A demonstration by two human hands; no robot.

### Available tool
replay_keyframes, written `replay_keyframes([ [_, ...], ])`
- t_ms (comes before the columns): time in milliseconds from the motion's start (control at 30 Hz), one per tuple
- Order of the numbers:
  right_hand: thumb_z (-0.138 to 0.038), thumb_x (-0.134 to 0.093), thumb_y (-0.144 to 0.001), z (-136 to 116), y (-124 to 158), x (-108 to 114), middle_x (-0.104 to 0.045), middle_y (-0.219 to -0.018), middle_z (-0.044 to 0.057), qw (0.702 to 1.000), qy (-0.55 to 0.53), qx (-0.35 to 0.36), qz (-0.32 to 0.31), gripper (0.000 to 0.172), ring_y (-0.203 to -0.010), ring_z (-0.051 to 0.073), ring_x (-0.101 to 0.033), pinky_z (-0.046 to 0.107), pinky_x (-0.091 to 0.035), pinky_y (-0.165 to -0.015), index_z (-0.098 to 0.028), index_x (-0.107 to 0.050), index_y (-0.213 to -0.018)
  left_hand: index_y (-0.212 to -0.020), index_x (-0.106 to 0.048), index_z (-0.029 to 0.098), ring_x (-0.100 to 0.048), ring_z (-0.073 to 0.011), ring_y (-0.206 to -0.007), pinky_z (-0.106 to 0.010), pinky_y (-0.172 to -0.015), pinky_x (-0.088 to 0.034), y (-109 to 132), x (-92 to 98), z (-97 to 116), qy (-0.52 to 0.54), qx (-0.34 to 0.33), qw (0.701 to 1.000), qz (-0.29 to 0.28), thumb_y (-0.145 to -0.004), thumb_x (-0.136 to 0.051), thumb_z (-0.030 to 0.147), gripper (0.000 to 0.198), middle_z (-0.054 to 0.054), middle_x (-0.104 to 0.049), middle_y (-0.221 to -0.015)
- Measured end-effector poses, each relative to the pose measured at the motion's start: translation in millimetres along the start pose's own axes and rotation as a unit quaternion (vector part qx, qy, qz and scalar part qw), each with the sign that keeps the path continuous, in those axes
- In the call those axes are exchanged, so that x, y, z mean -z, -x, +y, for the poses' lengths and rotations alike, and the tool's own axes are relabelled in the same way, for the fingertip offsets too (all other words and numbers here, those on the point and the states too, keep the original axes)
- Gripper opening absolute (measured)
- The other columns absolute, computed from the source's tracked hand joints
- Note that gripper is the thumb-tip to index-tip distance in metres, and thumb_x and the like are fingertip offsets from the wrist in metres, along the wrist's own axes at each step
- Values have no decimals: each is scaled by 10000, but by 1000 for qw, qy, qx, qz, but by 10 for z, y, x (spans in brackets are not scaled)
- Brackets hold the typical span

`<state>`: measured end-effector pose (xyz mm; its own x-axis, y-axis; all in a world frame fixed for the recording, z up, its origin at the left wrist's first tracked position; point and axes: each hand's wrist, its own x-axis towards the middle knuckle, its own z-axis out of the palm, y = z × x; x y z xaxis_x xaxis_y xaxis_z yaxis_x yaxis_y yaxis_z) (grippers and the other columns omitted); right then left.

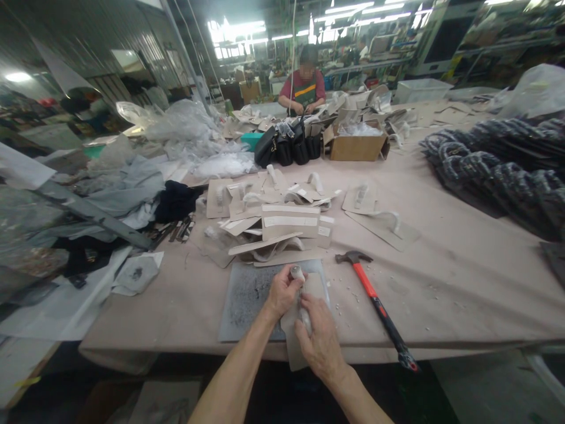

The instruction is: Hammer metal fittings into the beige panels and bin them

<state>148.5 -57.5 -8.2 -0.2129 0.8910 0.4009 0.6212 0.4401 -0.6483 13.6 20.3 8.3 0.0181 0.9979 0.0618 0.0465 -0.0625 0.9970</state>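
My left hand [283,290] is closed around the far end of a white wrapped handle, its round end showing beside my thumb. The handle belongs to a flat beige panel [314,286] that I hold over the front table edge. Lower down, my right hand [318,333] grips the same panel, fingers curled over the handle's near part. Beneath lies a grey, scuffed board [247,294], partly covered by my hands and the panel. To the right rests a claw hammer [371,294] with a red and black handle, touched by neither hand.
More beige panels with white handles [291,224] are heaped behind the board. Black bags [286,147] and a cardboard box [358,144] stand farther back. Black handled pieces [494,159] are piled right, clear plastic [185,141] left. A person [304,88] works across the table.
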Motion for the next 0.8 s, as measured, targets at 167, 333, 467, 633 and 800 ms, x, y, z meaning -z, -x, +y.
replay_keyframes([
  [167,-285,-508,-868,-20,-37,73,-606,-1318,101,997,14,-59,-42,311,-1330,341,-432,646,-276,-1095,-198,-597,-1153,-985,-625,169,-655,-180,-845,-262,-781,-492,5,20,-6,-10,-6,1000,-4,-840,-623,279,182,-61,-729,-955],
  [333,-302,-492,-870,-25,-68,117,-597,-1337,104,995,9,-72,-64,339,-1339,330,-431,628,-258,-1103,-197,-596,-1176,-977,-630,173,-647,-176,-847,-259,-787,-489,7,19,-23,-17,-15,1000,-11,-844,-617,271,166,-54,-724,-949],
  [467,-303,-501,-865,-16,-79,123,-594,-1341,102,995,5,-72,-72,352,-1332,324,-438,625,-255,-1103,-198,-587,-1190,-973,-619,173,-649,-175,-834,-259,-772,-489,9,6,-34,-12,-10,1000,-7,-839,-612,261,160,-53,-724,-943],
  [633,-307,-532,-856,-39,-77,134,-602,-1328,105,995,4,-72,-76,369,-1324,331,-447,639,-250,-1105,-203,-587,-1205,-970,-616,178,-654,-177,-851,-266,-795,-486,1,0,-10,-34,-16,999,-8,-840,-603,247,148,-50,-727,-938],
  [800,-412,-511,-929,70,-150,311,-628,-1272,104,996,-48,-42,-58,358,-1212,276,-549,509,-412,-1044,-220,-582,-1223,-986,-623,189,-646,-166,-826,-255,-769,-479,37,-5,24,-72,-31,997,-18,-835,-570,197,161,-34,-723,-936],
])
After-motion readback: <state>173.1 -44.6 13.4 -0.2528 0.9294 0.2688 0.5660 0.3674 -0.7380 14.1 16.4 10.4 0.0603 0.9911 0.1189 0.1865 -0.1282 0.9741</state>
